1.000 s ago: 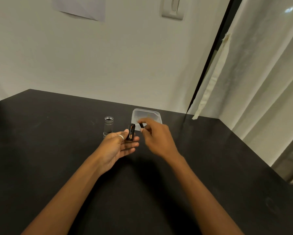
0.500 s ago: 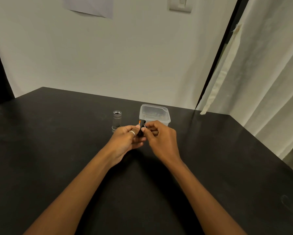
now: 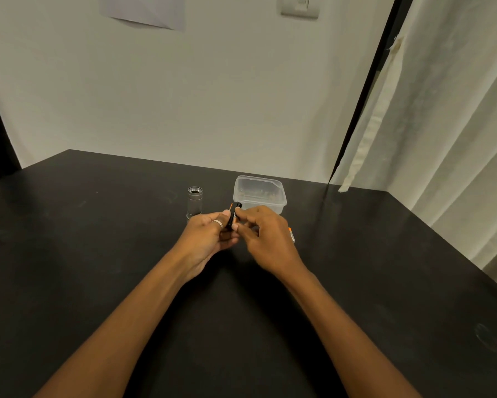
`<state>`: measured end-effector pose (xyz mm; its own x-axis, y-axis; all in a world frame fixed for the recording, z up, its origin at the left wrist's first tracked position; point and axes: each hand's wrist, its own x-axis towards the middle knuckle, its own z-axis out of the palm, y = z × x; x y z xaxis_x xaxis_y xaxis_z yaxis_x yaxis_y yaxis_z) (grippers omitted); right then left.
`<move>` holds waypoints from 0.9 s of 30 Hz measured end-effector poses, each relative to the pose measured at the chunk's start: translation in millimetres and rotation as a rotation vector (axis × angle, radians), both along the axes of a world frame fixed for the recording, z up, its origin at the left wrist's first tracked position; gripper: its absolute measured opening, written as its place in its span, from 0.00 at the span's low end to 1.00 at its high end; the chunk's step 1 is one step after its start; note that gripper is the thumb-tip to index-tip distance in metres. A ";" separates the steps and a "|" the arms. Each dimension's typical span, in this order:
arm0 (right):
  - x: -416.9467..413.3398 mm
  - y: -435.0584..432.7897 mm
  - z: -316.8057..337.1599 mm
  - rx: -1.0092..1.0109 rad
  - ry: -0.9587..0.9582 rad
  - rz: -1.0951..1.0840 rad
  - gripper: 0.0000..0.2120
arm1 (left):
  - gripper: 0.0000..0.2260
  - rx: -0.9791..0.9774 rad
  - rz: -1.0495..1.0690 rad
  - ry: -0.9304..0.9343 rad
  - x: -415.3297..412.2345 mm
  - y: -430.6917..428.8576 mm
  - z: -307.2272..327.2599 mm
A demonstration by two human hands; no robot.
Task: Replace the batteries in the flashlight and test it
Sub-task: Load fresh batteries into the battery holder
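from the head camera, both bare arms reach out over the wide black table (image 3: 98, 254), and the two hands meet in the middle, just in front of a see-through plastic tub (image 3: 260, 193).

the left hand (image 3: 205, 239) has a silver ring (image 3: 217, 224) on one finger. its fingers are curled in and closed around a small black battery holder with orange on it (image 3: 230, 221). the holder stands almost upright, and its top pokes out above the fingers.

the right hand (image 3: 266, 237) is right beside the left one. its thumb and first finger are pinched together on a thin black and orange battery (image 3: 237, 214), which touches the holder. the other fingers are bent loosely under it.

a short silver metal flashlight tube (image 3: 195, 203) stands upright on the table, to the left of the tub and just behind the left hand. its open end faces up.

another small battery with an orange tip (image 3: 291, 234) lies on the table, just past the right hand.

small brownish things lie inside the tub, too blurry to tell.

a white curtain (image 3: 442, 139) hangs on the right.
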<state>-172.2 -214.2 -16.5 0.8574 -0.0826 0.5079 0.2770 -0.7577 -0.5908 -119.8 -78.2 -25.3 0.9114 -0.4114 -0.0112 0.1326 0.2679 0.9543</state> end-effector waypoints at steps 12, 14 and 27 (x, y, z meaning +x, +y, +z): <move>1.3 -10.5 2.3 0.337 0.097 -0.077 0.25 | 0.14 0.029 -0.030 -0.009 -1.9 2.0 2.8; 1.5 -10.6 2.6 0.343 0.102 -0.077 0.25 | 0.14 0.026 -0.036 -0.009 -2.2 2.2 3.5; 6.6 -17.8 -2.7 0.628 0.251 0.037 0.18 | 0.14 0.097 -0.108 -0.082 -5.3 2.2 3.1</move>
<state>-165.6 -232.0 -19.2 0.9510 -0.2656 0.1583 0.0930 -0.2427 -0.9656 -125.1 -75.9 -22.2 0.8613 -0.5077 0.0174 0.0759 0.1626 0.9838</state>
